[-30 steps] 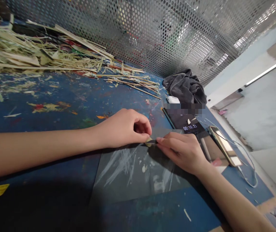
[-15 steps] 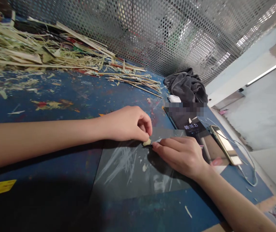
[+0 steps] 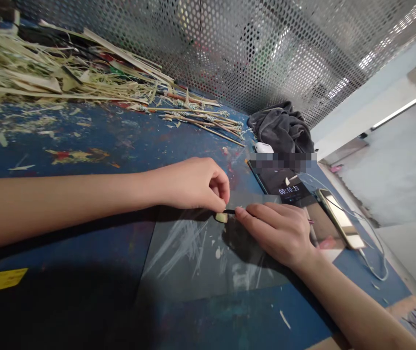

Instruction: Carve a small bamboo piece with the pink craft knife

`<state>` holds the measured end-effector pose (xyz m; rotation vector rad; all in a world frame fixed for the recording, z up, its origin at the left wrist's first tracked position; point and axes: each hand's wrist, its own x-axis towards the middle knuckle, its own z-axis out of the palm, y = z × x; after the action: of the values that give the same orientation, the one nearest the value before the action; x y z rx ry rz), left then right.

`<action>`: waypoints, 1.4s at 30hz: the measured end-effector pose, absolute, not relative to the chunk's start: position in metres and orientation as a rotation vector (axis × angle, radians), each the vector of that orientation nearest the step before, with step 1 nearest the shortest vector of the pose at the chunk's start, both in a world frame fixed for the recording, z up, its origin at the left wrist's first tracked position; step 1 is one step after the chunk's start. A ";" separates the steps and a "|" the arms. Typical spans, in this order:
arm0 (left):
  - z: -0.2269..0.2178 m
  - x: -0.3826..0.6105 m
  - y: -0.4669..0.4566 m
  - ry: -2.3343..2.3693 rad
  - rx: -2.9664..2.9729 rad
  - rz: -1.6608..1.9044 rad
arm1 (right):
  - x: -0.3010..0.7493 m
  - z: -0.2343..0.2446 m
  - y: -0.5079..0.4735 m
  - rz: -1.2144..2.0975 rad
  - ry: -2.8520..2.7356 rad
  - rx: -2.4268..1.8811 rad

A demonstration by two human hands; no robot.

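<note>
On the grey mat point(image 3: 209, 277), the pale piece point(image 3: 221, 218) sits by my left fingertips. My right hand point(image 3: 273, 231) keeps its grip closed on a thin dark tool point(image 3: 230, 211), shifted from the piece's near edge to its far edge. My left hand point(image 3: 196, 185) is pinched; whether that grip holds the piece, I can't tell.

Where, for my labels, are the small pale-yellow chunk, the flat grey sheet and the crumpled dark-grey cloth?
Small pale-yellow chunk point(image 3: 221, 218): head view, middle of its visible side.
Flat grey sheet point(image 3: 200, 265): head view, a bare part of its surface.
Crumpled dark-grey cloth point(image 3: 282, 128): head view, middle of its folds.
</note>
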<state>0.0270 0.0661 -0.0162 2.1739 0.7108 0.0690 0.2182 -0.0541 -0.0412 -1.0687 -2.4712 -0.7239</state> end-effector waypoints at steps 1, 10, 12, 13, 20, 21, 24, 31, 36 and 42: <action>-0.016 0.027 0.066 0.709 2.181 0.071 | 0.219 -0.041 -0.054 -0.685 -2.477 -1.074; -0.016 0.027 0.064 0.714 2.168 0.095 | 0.220 -0.038 -0.056 -0.587 -2.560 -1.059; -0.017 0.027 0.064 0.709 2.166 0.095 | 0.221 -0.040 -0.057 -0.577 -2.578 -1.035; -0.017 0.027 0.065 0.706 2.166 0.095 | 0.221 -0.040 -0.058 -0.587 -2.576 -1.027; -0.017 0.028 0.065 0.699 2.164 0.109 | 0.214 -0.036 -0.055 -0.826 -2.474 -0.978; -0.017 0.028 0.065 0.700 2.165 0.110 | 0.212 -0.036 -0.054 -0.852 -2.478 -0.982; -0.018 0.028 0.065 0.694 2.153 0.119 | 0.211 -0.037 -0.052 -0.860 -2.494 -1.019; -0.018 0.029 0.066 0.678 2.124 0.116 | 0.214 -0.039 -0.053 -0.660 -2.543 -1.078; -0.018 0.029 0.066 0.663 2.135 0.130 | 0.215 -0.037 -0.053 -0.657 -2.569 -1.100; -0.019 0.028 0.067 0.661 2.146 0.150 | 0.215 -0.036 -0.059 -0.665 -2.657 -1.063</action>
<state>0.0282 0.0671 -0.0193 2.1455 0.6609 0.1501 0.2147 -0.0592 -0.0360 -1.0634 -2.6574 -0.6653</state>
